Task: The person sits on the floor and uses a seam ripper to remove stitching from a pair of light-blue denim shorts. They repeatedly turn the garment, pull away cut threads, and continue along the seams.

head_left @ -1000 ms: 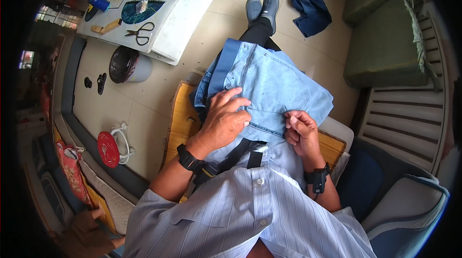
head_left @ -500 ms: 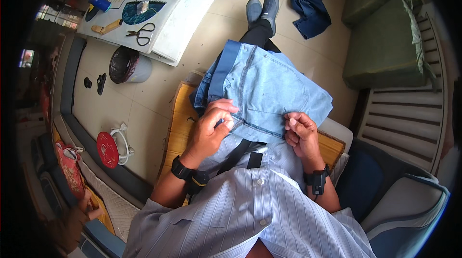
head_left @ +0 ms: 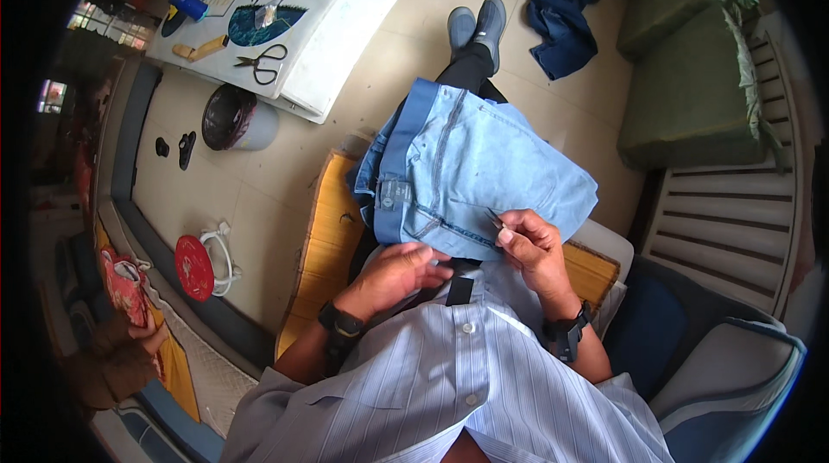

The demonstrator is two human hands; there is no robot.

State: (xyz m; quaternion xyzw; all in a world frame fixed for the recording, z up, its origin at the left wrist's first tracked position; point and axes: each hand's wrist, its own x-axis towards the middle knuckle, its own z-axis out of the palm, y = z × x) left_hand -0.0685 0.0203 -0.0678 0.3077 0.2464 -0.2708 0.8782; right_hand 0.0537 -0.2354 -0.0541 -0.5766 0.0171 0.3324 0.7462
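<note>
A light-blue denim garment [head_left: 492, 161] lies across my lap, its paler inner side up. Its darker waistband [head_left: 411, 130] is on the left, with a grey label [head_left: 395, 195] near the lower end. Over the garment's near right part, my right hand [head_left: 537, 249] pinches what looks like small dark thread snips [head_left: 494, 218], the pointed tip showing past the fingers. My left hand [head_left: 393, 277] is at the near left edge of the denim, fingers stretched out and loosely apart, holding nothing. Whether its fingertips touch the cloth I cannot tell.
A white table [head_left: 345, 27] at the far left bears black scissors [head_left: 263, 64] and a blue bottle [head_left: 187, 4]. Beside it stands a lined bin [head_left: 250, 122]. Dark-blue denim [head_left: 561, 18] lies on the floor; green bundles [head_left: 691, 91] are at the right. Another person's hand [head_left: 148, 335] shows at left.
My left hand has let go of the denim and drawn back toward me, uncovering the label. The snips' tip now shows at my right fingers. The view has shifted slightly.
</note>
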